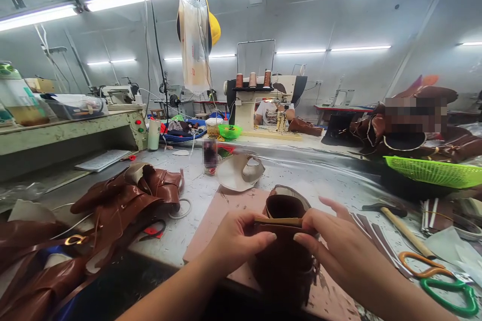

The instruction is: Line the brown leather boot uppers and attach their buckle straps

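Observation:
A dark brown leather piece [282, 258], tube-shaped like a boot upper, stands in front of me with its opening facing up. My left hand [236, 236] pinches the near rim on its left side, thumb on the outer face and fingers behind. On the right side of the same rim, my right hand [335, 234] is closed likewise, with one finger lifted away. Between the hands runs a tan edge [279, 221] along the rim. Under the leather lies a pinkish board [213, 223]. The lower end of the piece is dark and hard to make out.
To the left is a heap of brown leather pieces [124, 200] with buckles. A hammer [406, 230] and orange-and-green-handled scissors [448, 281] lie at right, near a green basket [437, 171]. A pale bowl-like piece [233, 173] and a sewing machine [246, 110] are beyond the board.

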`<state>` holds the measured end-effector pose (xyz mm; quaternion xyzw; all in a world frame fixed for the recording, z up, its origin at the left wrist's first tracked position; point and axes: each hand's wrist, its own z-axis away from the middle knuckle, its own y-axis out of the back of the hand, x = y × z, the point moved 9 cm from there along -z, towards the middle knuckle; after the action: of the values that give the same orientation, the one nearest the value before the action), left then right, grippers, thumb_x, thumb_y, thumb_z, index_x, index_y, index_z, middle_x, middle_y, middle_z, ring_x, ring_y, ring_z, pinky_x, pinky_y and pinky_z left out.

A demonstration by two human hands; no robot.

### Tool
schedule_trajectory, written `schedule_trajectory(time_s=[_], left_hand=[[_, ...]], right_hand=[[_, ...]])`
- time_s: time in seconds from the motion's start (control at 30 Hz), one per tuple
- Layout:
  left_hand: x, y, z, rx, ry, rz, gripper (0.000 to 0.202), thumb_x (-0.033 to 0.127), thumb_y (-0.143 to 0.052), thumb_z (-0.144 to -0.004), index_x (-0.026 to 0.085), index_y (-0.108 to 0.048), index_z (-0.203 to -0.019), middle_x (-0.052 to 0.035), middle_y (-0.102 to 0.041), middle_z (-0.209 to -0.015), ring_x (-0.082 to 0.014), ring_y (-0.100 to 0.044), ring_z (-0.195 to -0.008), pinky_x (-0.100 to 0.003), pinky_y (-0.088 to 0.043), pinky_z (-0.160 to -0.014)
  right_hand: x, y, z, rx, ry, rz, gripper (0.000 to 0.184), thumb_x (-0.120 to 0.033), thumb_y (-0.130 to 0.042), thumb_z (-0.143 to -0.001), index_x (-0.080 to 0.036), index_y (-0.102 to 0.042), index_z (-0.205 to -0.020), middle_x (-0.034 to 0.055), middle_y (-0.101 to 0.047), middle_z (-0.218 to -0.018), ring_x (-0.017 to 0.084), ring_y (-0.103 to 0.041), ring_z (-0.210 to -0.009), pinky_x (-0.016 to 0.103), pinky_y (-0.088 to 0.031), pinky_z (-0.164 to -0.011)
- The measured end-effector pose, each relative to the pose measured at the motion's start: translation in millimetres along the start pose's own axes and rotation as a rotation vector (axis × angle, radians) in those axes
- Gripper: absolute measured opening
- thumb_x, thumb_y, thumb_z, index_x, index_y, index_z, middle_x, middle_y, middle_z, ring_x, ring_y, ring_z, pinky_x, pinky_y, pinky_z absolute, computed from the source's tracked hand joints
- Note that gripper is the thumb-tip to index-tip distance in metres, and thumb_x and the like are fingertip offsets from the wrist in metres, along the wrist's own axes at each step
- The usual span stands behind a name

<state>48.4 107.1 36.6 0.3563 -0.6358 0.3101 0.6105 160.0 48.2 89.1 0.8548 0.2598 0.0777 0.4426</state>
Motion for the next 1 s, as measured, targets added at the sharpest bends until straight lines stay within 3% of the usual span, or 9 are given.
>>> schedule_trajectory(time_s=[0.2,0.43,0.57,0.7,0.8,0.9,1.0], left_hand=[[-3.1,-1.9,-1.9,0.011,0.028,0.02,0.021,0.026,-0.066,-0.063,0.011,-0.068,-0.078,-0.0005,-0.058,-0.063,-0.0093,-0.048,-0.056,-0.021,-0.038,-0.052],[-6.9,-2.2,-1.3,0.078,0.035,0.15,0.019,0.028,-0.069,-0.059,0.011,-0.066,-0.067,-0.0011,-0.059,-0.062,-0.0119,-0.049,-0.061,-0.024,-0.038,-0.061],[-10.0,-1.6,1.6,0.135,-0.001,0.262,0.019,0.03,-0.072,-0.057,0.013,-0.067,-0.064,0.0008,-0.056,-0.057,-0.0098,-0.045,-0.055,-0.023,-0.036,-0.059],[-18.5,-3.8,3.5,0.101,-0.027,0.362,0.022,0.034,-0.075,-0.057,0.015,-0.07,-0.065,0.002,-0.054,-0.054,-0.0082,-0.041,-0.053,-0.023,-0.036,-0.06],[-19.8,-4.4,4.4,0.013,-0.014,0.376,0.025,0.038,-0.075,-0.058,0.015,-0.071,-0.065,0.0013,-0.052,-0.053,-0.0089,-0.042,-0.054,-0.023,-0.035,-0.06],[-4.4,-6.1,7.1,-0.121,-0.018,0.229,0.022,0.036,-0.069,-0.065,0.016,-0.071,-0.072,-0.0015,-0.057,-0.063,-0.0122,-0.048,-0.062,-0.026,-0.039,-0.065],[31.6,-6.1,11.6,-0.184,-0.176,-0.207,0.012,0.026,-0.063,-0.07,0.018,-0.07,-0.076,-0.0053,-0.059,-0.087,-0.0178,-0.053,-0.084,-0.029,-0.04,-0.078]], right_hand=[[0.1,-0.4,1.8,0.029,0.02,0.038,0.022,-0.03,-0.035,-0.092,-0.023,-0.033,-0.072,-0.0083,-0.043,-0.056,0.012,-0.045,-0.048,0.048,-0.036,-0.087],[-0.8,0.9,2.0,0.014,0.026,0.016,0.021,-0.029,-0.038,-0.09,-0.023,-0.033,-0.071,-0.0078,-0.044,-0.057,0.013,-0.048,-0.052,0.049,-0.038,-0.085],[2.6,-0.8,4.6,-0.019,-0.003,-0.074,0.019,-0.028,-0.039,-0.089,-0.023,-0.034,-0.072,-0.0071,-0.047,-0.061,0.012,-0.049,-0.055,0.051,-0.036,-0.09],[3.2,-2.1,6.5,-0.042,0.0,-0.133,0.016,-0.024,-0.04,-0.088,-0.023,-0.033,-0.074,-0.0065,-0.049,-0.065,0.011,-0.051,-0.059,0.052,-0.033,-0.093],[0.7,-0.7,6.6,-0.049,0.027,-0.135,0.014,-0.022,-0.04,-0.087,-0.023,-0.033,-0.076,-0.0064,-0.048,-0.066,0.012,-0.052,-0.06,0.052,-0.031,-0.094],[-4.3,3.6,6.2,-0.036,0.057,-0.1,0.014,-0.02,-0.041,-0.086,-0.023,-0.033,-0.075,-0.0074,-0.047,-0.063,0.011,-0.051,-0.056,0.051,-0.031,-0.092],[-11.9,8.2,5.4,-0.029,0.081,-0.07,0.015,-0.018,-0.043,-0.085,-0.022,-0.033,-0.074,-0.0085,-0.047,-0.061,0.01,-0.049,-0.051,0.049,-0.032,-0.09]])
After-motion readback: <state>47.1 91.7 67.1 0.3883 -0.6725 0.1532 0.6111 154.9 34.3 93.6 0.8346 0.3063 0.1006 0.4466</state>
